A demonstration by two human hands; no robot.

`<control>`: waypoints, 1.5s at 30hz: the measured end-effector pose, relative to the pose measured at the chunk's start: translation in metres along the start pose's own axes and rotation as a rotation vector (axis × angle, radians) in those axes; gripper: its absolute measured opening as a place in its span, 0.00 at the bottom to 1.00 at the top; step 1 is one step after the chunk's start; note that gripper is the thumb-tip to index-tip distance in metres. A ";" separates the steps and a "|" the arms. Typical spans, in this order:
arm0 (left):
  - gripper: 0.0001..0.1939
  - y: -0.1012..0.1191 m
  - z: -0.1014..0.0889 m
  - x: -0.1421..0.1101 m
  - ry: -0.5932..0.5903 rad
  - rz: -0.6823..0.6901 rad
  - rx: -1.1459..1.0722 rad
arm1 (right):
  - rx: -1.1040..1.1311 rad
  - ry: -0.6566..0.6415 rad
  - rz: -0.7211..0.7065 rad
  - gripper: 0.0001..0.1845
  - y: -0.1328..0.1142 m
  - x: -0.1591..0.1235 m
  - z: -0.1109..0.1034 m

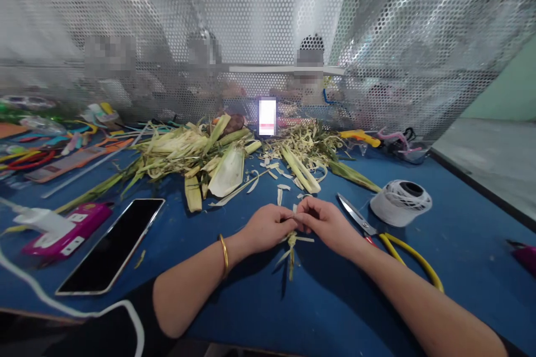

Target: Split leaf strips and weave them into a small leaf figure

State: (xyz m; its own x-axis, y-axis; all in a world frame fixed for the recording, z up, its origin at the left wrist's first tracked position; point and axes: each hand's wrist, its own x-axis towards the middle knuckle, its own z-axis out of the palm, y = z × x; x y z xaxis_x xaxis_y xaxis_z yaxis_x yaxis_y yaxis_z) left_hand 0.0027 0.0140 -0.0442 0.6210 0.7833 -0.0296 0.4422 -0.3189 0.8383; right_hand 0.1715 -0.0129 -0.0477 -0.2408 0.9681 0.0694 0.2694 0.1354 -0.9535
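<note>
My left hand (270, 227) and my right hand (320, 223) meet at the middle of the blue table, fingers pinched together. Between them they hold a small figure of knotted husk strips (292, 248), whose pale green ends stick out below and to the side. Its upper part is hidden by my fingers. Just right of my right forearm lie scissors with yellow handles (391, 242), blades pointing away. Beyond my fingertips are loose scraps of pale husk (283, 187).
Piles of corn husk (176, 148) and shredded strips (318, 145) lie at the back, before a perforated metal screen (259, 17). A spool of white thread (397, 209) stands right. A phone (115, 245) and purple power strip (67, 234) with a white cable lie left.
</note>
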 end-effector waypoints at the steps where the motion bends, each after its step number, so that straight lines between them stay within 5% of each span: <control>1: 0.16 0.001 0.000 0.000 0.001 -0.017 -0.030 | 0.014 0.002 0.012 0.11 -0.001 0.000 0.000; 9: 0.16 0.009 -0.001 -0.004 0.048 -0.147 -0.328 | 0.031 0.046 0.115 0.13 -0.006 0.000 -0.003; 15: 0.14 0.007 -0.002 -0.002 0.137 -0.168 -0.474 | -0.023 0.118 0.020 0.11 -0.006 -0.001 -0.001; 22: 0.12 0.007 -0.001 -0.002 0.039 -0.162 -0.427 | 0.014 0.127 0.056 0.11 -0.006 0.001 0.000; 36: 0.15 0.008 0.001 -0.002 0.045 -0.129 -0.499 | 0.338 0.028 0.215 0.19 -0.006 -0.002 -0.002; 45: 0.15 0.003 0.005 -0.002 0.038 -0.116 -0.546 | 0.379 0.127 0.209 0.21 -0.008 -0.001 -0.004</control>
State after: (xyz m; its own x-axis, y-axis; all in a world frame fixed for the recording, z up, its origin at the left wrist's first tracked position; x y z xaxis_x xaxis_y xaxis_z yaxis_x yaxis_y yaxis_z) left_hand 0.0059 0.0093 -0.0442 0.5603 0.8184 -0.1277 0.1005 0.0859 0.9912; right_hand 0.1733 -0.0143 -0.0393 -0.0944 0.9879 -0.1227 -0.0666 -0.1292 -0.9894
